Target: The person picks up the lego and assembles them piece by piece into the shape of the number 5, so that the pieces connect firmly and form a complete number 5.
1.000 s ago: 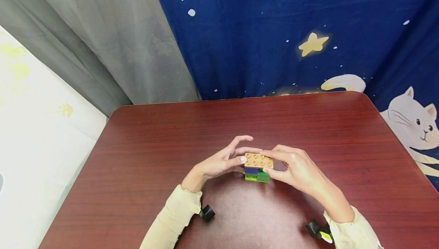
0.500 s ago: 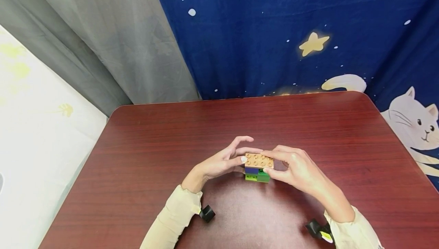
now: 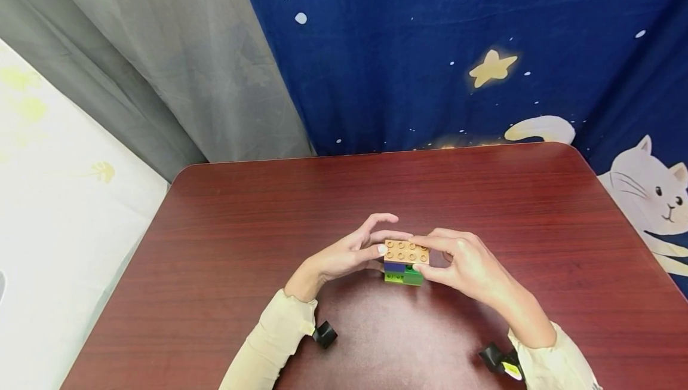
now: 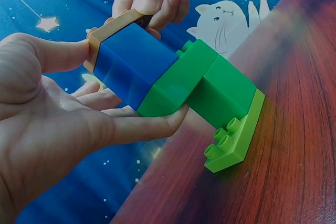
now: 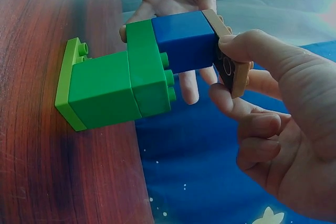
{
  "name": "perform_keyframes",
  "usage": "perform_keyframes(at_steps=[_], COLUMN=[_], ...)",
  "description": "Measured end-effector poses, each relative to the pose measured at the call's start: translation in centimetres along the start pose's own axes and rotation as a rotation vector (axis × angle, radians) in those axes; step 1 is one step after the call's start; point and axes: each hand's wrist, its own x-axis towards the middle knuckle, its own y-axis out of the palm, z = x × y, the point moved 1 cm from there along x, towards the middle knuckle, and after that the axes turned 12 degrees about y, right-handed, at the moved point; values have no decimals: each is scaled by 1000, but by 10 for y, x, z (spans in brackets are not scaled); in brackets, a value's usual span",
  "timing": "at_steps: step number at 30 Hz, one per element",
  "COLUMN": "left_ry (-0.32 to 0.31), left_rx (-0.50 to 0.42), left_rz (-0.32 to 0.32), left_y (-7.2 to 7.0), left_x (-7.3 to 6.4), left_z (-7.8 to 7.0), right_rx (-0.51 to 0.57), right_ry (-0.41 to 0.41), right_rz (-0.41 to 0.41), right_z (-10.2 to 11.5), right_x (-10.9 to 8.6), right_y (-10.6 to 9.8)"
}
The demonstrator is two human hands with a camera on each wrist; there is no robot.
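A stack of toy building bricks stands on the wooden table. Its base is a flat lime green plate (image 5: 67,80), with a green brick (image 5: 102,90) on one end and a second green brick (image 5: 149,72) offset above. Over that sits a blue brick (image 4: 134,61), topped by a flat tan eight-stud plate (image 3: 407,251) that overhangs to the right. My left hand (image 3: 344,252) holds the stack's left side, thumb against the tan plate's end and one finger reaching the upper green brick. My right hand (image 3: 467,261) pinches the overhanging end of the tan plate between thumb and fingers.
The dark red wooden table (image 3: 258,217) extends around the stack to a far edge with rounded corners. Behind it hang a grey curtain (image 3: 177,67) and a blue star-patterned curtain (image 3: 398,55). A black wrist camera (image 3: 325,334) juts from the left cuff.
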Motion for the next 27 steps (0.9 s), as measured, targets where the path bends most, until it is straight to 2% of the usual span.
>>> perform_keyframes(at_steps=[16,22,27], left_ry=[-6,-10,-30], left_rx=[-16,-34,-12], left_rz=[-1,-6,-10], left_y=[1,2,3], left_x=[2,1,0], left_z=[0,-2,-4], right_rx=[5,7,18], right_ry=[39,31,20], right_rz=[14,9,3], right_z=[-1,-2,-2], right_x=[-2,-1,0], right_y=[0,2,2])
